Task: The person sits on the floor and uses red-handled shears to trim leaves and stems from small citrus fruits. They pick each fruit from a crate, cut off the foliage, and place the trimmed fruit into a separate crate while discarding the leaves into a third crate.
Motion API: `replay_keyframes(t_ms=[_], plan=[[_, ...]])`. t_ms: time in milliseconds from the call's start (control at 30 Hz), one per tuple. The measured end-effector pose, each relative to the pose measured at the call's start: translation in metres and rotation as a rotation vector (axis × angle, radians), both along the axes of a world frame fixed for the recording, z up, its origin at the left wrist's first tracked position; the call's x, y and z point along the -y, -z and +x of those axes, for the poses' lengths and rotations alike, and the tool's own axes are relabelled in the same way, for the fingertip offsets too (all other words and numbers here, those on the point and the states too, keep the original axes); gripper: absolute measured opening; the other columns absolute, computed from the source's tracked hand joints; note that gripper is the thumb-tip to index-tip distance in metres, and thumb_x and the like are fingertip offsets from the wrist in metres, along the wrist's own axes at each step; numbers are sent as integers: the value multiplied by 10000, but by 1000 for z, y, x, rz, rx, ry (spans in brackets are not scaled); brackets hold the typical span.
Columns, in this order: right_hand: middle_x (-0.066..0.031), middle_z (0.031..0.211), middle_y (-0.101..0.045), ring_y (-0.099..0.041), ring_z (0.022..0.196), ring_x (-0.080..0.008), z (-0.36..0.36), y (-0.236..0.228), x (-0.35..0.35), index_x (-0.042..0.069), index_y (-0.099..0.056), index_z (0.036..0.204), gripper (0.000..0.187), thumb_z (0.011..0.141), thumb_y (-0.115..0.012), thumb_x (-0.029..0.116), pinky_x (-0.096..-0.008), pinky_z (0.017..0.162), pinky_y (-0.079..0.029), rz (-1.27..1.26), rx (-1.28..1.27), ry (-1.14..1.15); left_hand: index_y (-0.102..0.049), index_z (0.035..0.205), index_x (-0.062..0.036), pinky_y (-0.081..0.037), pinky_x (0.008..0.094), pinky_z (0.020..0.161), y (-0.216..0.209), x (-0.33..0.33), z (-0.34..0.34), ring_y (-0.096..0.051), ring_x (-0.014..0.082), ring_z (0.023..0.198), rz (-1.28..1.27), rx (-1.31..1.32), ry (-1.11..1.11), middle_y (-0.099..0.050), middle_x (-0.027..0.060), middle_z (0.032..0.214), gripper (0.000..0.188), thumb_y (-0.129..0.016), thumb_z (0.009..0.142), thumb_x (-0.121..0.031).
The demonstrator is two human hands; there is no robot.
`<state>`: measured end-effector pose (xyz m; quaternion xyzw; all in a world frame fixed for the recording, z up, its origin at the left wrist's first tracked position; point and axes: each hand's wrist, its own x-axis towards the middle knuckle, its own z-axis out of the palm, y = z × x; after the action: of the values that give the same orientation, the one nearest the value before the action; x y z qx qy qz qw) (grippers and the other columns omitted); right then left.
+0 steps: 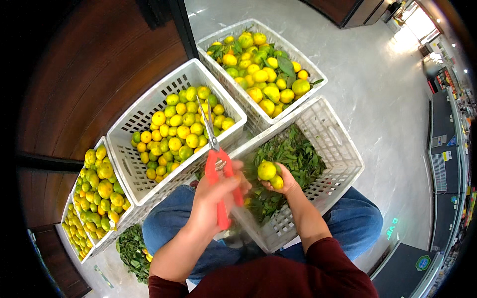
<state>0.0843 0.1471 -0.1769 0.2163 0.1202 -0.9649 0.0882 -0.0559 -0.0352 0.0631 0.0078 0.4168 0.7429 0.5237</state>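
1. Grey floor (367,94) lies beyond our left hand (211,196).
2. That hand grips red shears (212,163), blades (211,139) apart; our right hand (286,182), near its right, cups fruit (267,170) above leaves (298,156).
3. We do best to point blades clear of our right hand.

Wide fisheye view from the wearer's head looks steeply down at close range into a leaf-strewn crate (343,144), the wearer's knees (355,218) flanking it and grey floor (387,124) stretching away to its right.
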Motion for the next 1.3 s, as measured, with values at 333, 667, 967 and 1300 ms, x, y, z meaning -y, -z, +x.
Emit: replay_keyframes(t_ms=[333,667,967,1300], plan=[[-189,1172,-447,-523,709,-275,-16,-92,43,161,-380,1230,724,705,-456,654,-272,460,-438,-54,-282,375,-486,1035,11,-447,331,704,10,-1,-2,-560,209,760,18,-38,-84,-560,86,826,298,-536,776,-129],[-93,1029,-533,-527,882,-182,-84,-142,78,43,-299,1227,637,742,-593,334,-293,722,-463,265,-248,346,-416,1120,31,-406,255,719,-4,6,14,-510,133,789,507,-127,95,-512,74,853,419,-560,758,-123],[-62,901,-577,-540,788,-162,-104,-137,74,9,-561,922,229,736,-533,140,-299,703,-433,992,-245,223,-394,1149,30,-401,262,764,-22,21,6,-498,130,834,318,-240,9,-504,72,898,479,-576,726,-103],[-172,740,-579,-554,706,-332,-1,106,102,33,-601,782,179,635,-543,116,-402,646,-440,1829,150,-551,-433,1080,41,-393,323,724,-10,-1,3,-494,178,788,292,115,1,-509,78,845,393,-564,744,-117]])
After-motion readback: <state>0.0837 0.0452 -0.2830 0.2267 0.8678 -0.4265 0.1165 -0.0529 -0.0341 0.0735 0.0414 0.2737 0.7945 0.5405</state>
